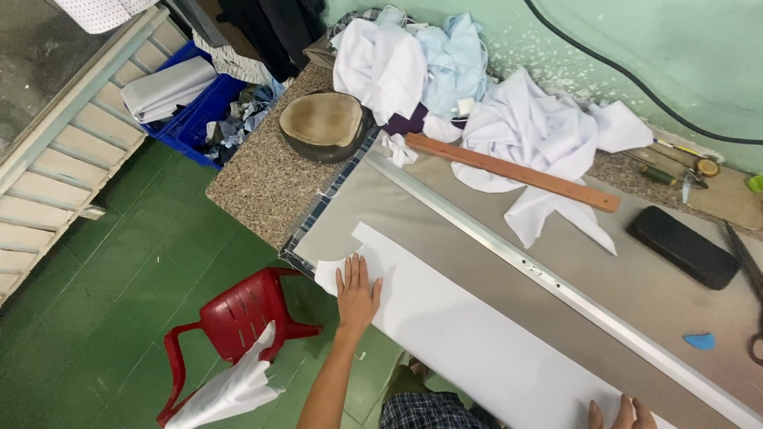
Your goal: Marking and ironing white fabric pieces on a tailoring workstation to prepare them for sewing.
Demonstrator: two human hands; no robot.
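Note:
A long strip of white fabric [477, 334] lies flat on the grey cloth-covered table [413, 199]. My left hand [358, 290] presses palm down on the strip's left end, fingers spread, holding nothing. At the bottom edge of the view, only the fingers of my right hand [624, 415] show. They rest flat on the same strip far to the right. A long metal straightedge [556, 290] runs diagonally across the table just beyond the strip.
A wooden ruler [513, 171], a heap of white and pale blue garments [524, 127], a round wooden block [324, 123], a black case [683, 246], blue chalk [699, 342] and scissors [751, 318] lie on the table. A red plastic chair [238, 318] and a blue crate [191, 111] stand on the green floor.

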